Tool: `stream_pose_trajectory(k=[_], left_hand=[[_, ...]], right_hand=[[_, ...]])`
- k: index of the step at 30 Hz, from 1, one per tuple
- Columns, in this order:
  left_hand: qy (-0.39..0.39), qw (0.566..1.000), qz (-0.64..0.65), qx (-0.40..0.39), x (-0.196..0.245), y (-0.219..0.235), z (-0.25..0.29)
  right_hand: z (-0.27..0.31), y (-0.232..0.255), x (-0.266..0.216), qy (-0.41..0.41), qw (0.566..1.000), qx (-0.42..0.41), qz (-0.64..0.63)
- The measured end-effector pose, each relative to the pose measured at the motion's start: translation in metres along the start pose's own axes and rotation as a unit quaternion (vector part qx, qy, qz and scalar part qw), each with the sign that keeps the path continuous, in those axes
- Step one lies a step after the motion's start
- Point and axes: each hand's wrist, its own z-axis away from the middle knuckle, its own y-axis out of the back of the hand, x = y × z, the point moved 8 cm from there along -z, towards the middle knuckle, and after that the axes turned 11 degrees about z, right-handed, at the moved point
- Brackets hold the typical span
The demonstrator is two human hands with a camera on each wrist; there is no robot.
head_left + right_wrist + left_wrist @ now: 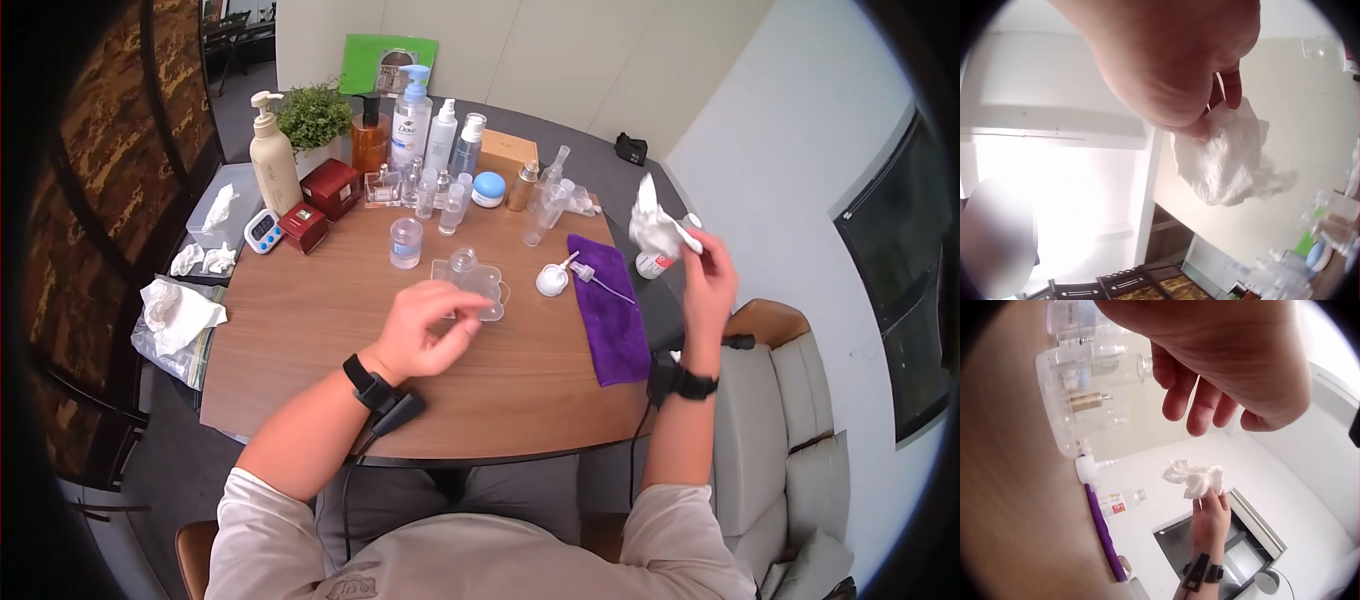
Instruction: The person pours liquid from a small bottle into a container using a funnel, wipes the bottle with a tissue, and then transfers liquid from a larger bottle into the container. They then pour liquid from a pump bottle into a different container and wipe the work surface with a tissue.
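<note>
My right hand (709, 285) is raised at the right of the table and pinches a crumpled white tissue (655, 225) between thumb and fingers. In the right wrist view the tissue (1225, 156) hangs bunched below the fingertips. My left hand (430, 322) hovers over the table's middle, its fingers loosely bent and nothing in them. Beyond it in the head view lies a clear plastic tray (488, 283) with a small open clear bottle (463, 262) on it. A clear jar (405, 243) stands just behind. Right of the tray are a white pump-topped jar (551, 280) and a loose clear pump (590, 273).
A purple cloth (612, 330) lies along the right side of the table. Behind it a labelled bottle (655, 262) stands partly covered by the tissue. Several bottles, red boxes (331, 188) and a plant (313, 115) line the back. Used tissues (172, 310) lie at the left edge.
</note>
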Motion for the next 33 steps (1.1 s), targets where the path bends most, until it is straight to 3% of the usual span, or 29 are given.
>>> stream_pose_trajectory(k=[3, 5, 7, 9, 10, 13, 14, 15, 17, 19, 21, 23, 24, 26, 27, 29, 31, 33], left_hand=[[0.051, 0.993, 0.087, -0.066, -0.002, -0.028, 0.004], [0.109, 0.975, 0.151, -0.125, -0.005, -0.048, 0.007], [0.111, 0.973, 0.151, -0.138, -0.011, -0.055, 0.011], [0.106, 0.973, 0.146, -0.147, -0.019, -0.056, 0.012], [0.115, 0.971, 0.131, -0.161, -0.024, -0.056, 0.014], [0.155, 0.965, 0.103, -0.183, -0.031, -0.056, 0.018], [0.178, 0.956, 0.142, -0.184, -0.034, -0.058, 0.019], [0.200, 0.945, 0.180, -0.184, -0.036, -0.060, 0.021], [0.235, 0.926, 0.202, -0.214, -0.038, -0.063, 0.026], [0.249, 0.892, 0.313, -0.211, -0.037, -0.069, 0.030], [0.255, 0.883, 0.322, -0.225, -0.041, -0.065, 0.030], [0.261, 0.875, 0.331, -0.238, -0.042, -0.064, 0.032], [0.250, 0.884, 0.317, -0.237, -0.040, -0.064, 0.031], [0.240, 0.891, 0.304, -0.237, -0.041, -0.064, 0.029], [0.236, 0.893, 0.295, -0.245, -0.042, -0.064, 0.029], [0.233, 0.894, 0.286, -0.254, -0.041, -0.067, 0.031], [0.260, 0.863, 0.372, -0.220, -0.038, -0.072, 0.029], [0.256, 0.856, 0.377, -0.246, -0.036, -0.075, 0.027]], right_hand=[[0.050, 0.000, -0.044, 0.000, 0.993, -0.066, -0.102], [0.080, -0.027, -0.068, 0.022, 0.986, -0.157, -0.048], [0.108, -0.061, -0.070, -0.046, 0.970, -0.232, -0.065], [0.121, -0.081, -0.068, -0.015, 0.971, -0.222, -0.085], [0.129, -0.090, -0.059, -0.075, 0.966, -0.217, -0.120], [0.133, -0.101, -0.056, -0.075, 0.977, -0.167, -0.110], [0.131, -0.101, -0.069, -0.004, 0.986, -0.154, -0.063], [0.132, -0.101, -0.091, 0.139, 0.977, -0.159, 0.038], [0.141, -0.117, -0.104, 0.220, 0.950, -0.207, 0.073], [0.143, -0.126, -0.095, 0.220, 0.949, -0.216, 0.064], [0.148, -0.135, -0.086, 0.221, 0.947, -0.225, 0.055], [0.150, -0.148, -0.064, 0.068, 0.951, -0.278, -0.116], [0.151, -0.151, -0.062, 0.067, 0.951, -0.278, -0.116], [0.155, -0.160, -0.043, -0.062, 0.933, -0.310, -0.171], [0.154, -0.161, -0.041, -0.064, 0.933, -0.310, -0.171], [0.155, -0.165, -0.018, -0.220, 0.892, -0.284, -0.273], [0.145, -0.156, -0.013, -0.251, 0.883, -0.253, -0.304], [0.135, -0.138, -0.015, -0.259, 0.891, -0.192, -0.318]])
